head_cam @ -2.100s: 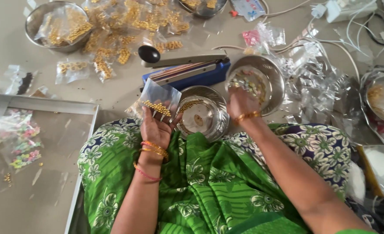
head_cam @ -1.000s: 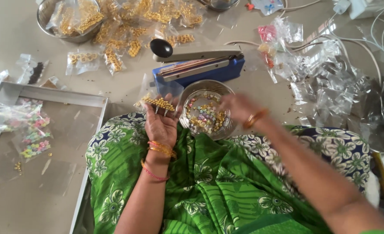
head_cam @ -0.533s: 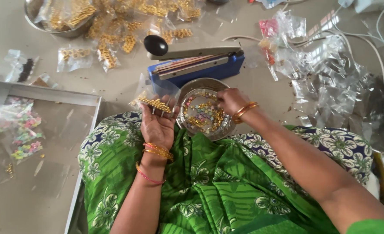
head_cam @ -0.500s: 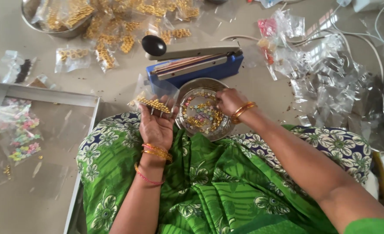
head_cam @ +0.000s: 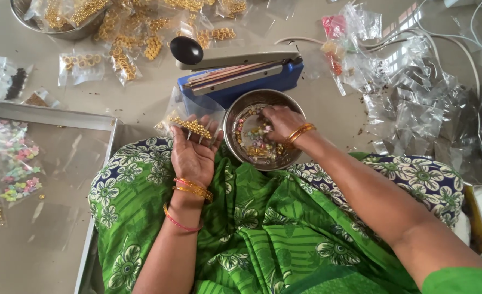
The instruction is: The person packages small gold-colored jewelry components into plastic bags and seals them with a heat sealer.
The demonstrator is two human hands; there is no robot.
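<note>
Gold-coloured small ornaments (head_cam: 191, 127) lie in a row on the upturned left hand (head_cam: 193, 155), just left of centre in the frame, inside a small clear plastic pouch (head_cam: 189, 111) that the fingers (head_cam: 215, 130) curl up around and pinch at its lower edge. Right hand (head_cam: 282, 122), at centre, reaches into a round steel bowl (head_cam: 235, 117) resting on the lap; its fingers are bent down among the mixed gold and pastel beads (head_cam: 260, 147) in the bowl, and whether they grip any bead cannot be told. Directly above the bowl stands a blue heat sealer with a grey arm and black knob (head_cam: 241, 71). Filled clear pouches of gold pieces (head_cam: 124, 54) lie across the upper left, empty clear pouches (head_cam: 415, 109) at the upper right. A shallow grey metal tray (head_cam: 45, 111) holding pouches of pastel flower beads (head_cam: 17, 174) occupies the left edge. Green floral cloth (head_cam: 262, 228) covers the lap below.
</note>
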